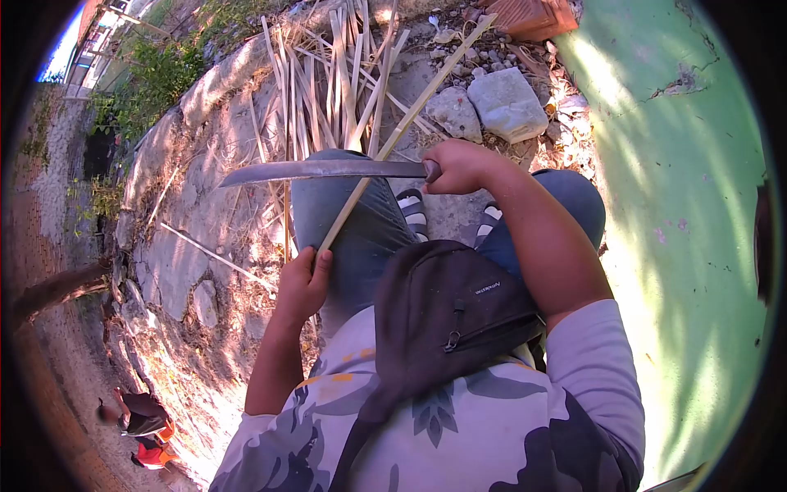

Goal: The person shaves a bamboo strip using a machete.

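Note:
My right hand (pixel 459 166) is closed around the handle of a machete (pixel 320 170), whose long blade points left across my knee. The blade lies against a long, pale split-bamboo strip (pixel 426 94), crossing it at an angle. My left hand (pixel 306 283) grips the strip's near end, beside my left thigh. From there the strip slants up and away to the right, past the blade. Beyond my knees, a loose pile of similar strips (pixel 328 78) is spread on the ground.
Two stones (pixel 508 105) and some rubble lie ahead on the right, near an orange-red brick (pixel 537 16). A green wall (pixel 680 205) stands close on my right. One thin strip (pixel 217 257) lies on the ground to the left. Another person (pixel 143 414) is at the lower left.

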Available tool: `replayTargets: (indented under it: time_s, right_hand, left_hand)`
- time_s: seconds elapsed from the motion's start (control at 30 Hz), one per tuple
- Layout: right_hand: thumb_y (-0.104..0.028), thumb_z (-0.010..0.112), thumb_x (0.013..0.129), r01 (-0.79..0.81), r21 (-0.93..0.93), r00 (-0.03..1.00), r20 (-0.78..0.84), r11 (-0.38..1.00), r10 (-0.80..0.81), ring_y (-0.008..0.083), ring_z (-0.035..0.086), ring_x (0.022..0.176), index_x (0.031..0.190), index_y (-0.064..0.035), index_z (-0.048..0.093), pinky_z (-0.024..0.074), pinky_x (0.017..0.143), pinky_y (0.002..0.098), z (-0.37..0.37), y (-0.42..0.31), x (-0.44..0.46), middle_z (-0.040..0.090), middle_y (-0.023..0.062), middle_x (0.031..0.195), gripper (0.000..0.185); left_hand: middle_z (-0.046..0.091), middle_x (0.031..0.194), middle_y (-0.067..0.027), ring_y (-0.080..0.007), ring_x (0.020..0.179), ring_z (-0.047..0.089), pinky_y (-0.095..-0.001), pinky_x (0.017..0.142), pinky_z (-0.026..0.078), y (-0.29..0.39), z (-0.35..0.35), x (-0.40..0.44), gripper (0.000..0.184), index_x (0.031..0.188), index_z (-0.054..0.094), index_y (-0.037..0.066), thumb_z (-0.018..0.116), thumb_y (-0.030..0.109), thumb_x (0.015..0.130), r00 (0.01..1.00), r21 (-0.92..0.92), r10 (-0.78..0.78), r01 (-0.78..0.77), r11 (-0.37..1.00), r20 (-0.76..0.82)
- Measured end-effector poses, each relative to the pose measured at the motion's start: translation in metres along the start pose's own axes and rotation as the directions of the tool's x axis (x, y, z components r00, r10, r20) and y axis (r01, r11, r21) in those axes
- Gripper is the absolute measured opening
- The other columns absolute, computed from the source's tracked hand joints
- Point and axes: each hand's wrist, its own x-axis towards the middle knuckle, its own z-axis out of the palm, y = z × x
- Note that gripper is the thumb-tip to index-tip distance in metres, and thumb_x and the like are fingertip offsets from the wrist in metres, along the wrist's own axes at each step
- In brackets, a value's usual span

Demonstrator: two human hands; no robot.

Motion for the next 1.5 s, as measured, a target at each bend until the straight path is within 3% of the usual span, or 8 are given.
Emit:
replayTargets:
  time_s: [0.1, 0.4, 0.6, 0.7, 0.8, 0.9, 1.13, 1.5]
  right_hand:
    - [-0.035, 0.08, 0.078, 0.02, -0.017, 0.997, -0.076, 1.0, -0.021, 0.0354, 0.069, 0.082, 0.09, -0.0043, 0.069, 0.0526, 0.076, 0.0434, 0.001, 0.009, -0.003, 0.071, 0.0173, 0.086, 0.035]
    - [-0.037, 0.081, 0.078, -0.037, 0.049, 0.996, -0.074, 0.998, 0.041, 0.0328, 0.069, 0.082, 0.093, -0.0047, 0.071, 0.0527, 0.077, 0.0425, 0.001, 0.01, -0.006, 0.072, 0.0155, 0.085, 0.037]
    - [-0.037, 0.08, 0.08, 0.024, 0.153, 0.994, -0.105, 0.988, -0.008, 0.033, 0.069, 0.082, 0.095, -0.0036, 0.071, 0.0526, 0.077, 0.0429, 0.004, -0.004, -0.012, 0.072, 0.0167, 0.085, 0.037]
    - [-0.032, 0.079, 0.079, -0.016, -0.093, 0.994, -0.107, 0.996, 0.006, 0.0318, 0.071, 0.09, 0.098, -0.0043, 0.073, 0.0541, 0.082, 0.0406, -0.018, -0.009, -0.02, 0.074, 0.0167, 0.094, 0.034]
    - [-0.031, 0.078, 0.079, -0.115, 0.134, 0.99, -0.068, 0.984, 0.125, 0.032, 0.072, 0.092, 0.099, -0.0047, 0.073, 0.0544, 0.082, 0.0408, -0.021, 0.008, -0.011, 0.075, 0.0164, 0.097, 0.034]
    - [-0.028, 0.076, 0.078, -0.152, 0.191, 0.981, -0.094, 0.97, 0.172, 0.0325, 0.072, 0.092, 0.099, -0.0058, 0.073, 0.0547, 0.082, 0.0423, -0.02, 0.008, -0.01, 0.074, 0.0162, 0.096, 0.03]
    - [-0.025, 0.074, 0.073, -0.02, -0.094, 1.0, -0.023, 0.995, 0.018, 0.036, 0.07, 0.091, 0.096, -0.0088, 0.074, 0.0546, 0.081, 0.0439, 0.012, -0.021, -0.011, 0.073, 0.0174, 0.095, 0.028]
    - [-0.026, 0.074, 0.075, -0.117, 0.107, 0.992, -0.039, 0.987, 0.122, 0.0344, 0.071, 0.09, 0.096, -0.0072, 0.074, 0.0546, 0.081, 0.0429, -0.004, 0.006, -0.013, 0.073, 0.0177, 0.092, 0.028]
  left_hand:
    - [0.048, 0.057, -0.0134, -0.0257, 0.05, 0.045, -0.0407, 0.052, 0.037, 0.002, 0.0, -0.001, 0.049, 0.079, 0.051, 0.0, 0.056, 0.041, 0.105, 1.0, 0.002, 0.003, -0.003, 1.0, -0.005]
    - [0.049, 0.057, -0.0134, -0.0246, 0.051, 0.047, -0.0402, 0.052, 0.038, -0.001, 0.001, -0.001, 0.048, 0.079, 0.051, 0.0, 0.056, 0.04, 0.105, 1.0, -0.022, 0.013, -0.013, 1.0, -0.012]
    - [0.051, 0.058, -0.0152, -0.0286, 0.051, 0.049, -0.0417, 0.052, 0.038, -0.005, 0.005, -0.002, 0.047, 0.083, 0.052, -0.001, 0.053, 0.041, 0.106, 0.999, -0.033, 0.023, -0.024, 0.999, -0.037]
    - [0.052, 0.059, -0.0168, -0.0319, 0.051, 0.05, -0.0427, 0.052, 0.039, -0.002, 0.004, -0.003, 0.047, 0.084, 0.052, -0.001, 0.052, 0.041, 0.106, 0.996, 0.009, 0.075, -0.075, 0.997, -0.045]
    - [0.052, 0.06, -0.0177, -0.0334, 0.052, 0.051, -0.0431, 0.052, 0.039, -0.001, 0.002, -0.002, 0.047, 0.084, 0.052, 0.0, 0.052, 0.041, 0.106, 1.0, 0.037, 0.023, -0.023, 0.999, -0.006]
    - [0.051, 0.06, -0.0178, -0.0333, 0.053, 0.05, -0.0432, 0.053, 0.039, -0.002, 0.002, -0.001, 0.047, 0.083, 0.051, 0.0, 0.052, 0.041, 0.106, 1.0, 0.014, 0.023, -0.023, 1.0, -0.011]
    - [0.051, 0.06, -0.0176, -0.0331, 0.053, 0.05, -0.0435, 0.054, 0.039, -0.004, 0.0, 0.001, 0.047, 0.082, 0.05, 0.0, 0.052, 0.041, 0.106, 1.0, 0.019, 0.014, -0.015, 1.0, 0.022]
    - [0.05, 0.06, -0.0163, -0.0308, 0.053, 0.049, -0.0432, 0.054, 0.039, -0.001, 0.001, 0.0, 0.048, 0.082, 0.05, 0.0, 0.051, 0.041, 0.107, 1.0, 0.003, 0.01, -0.01, 1.0, -0.001]
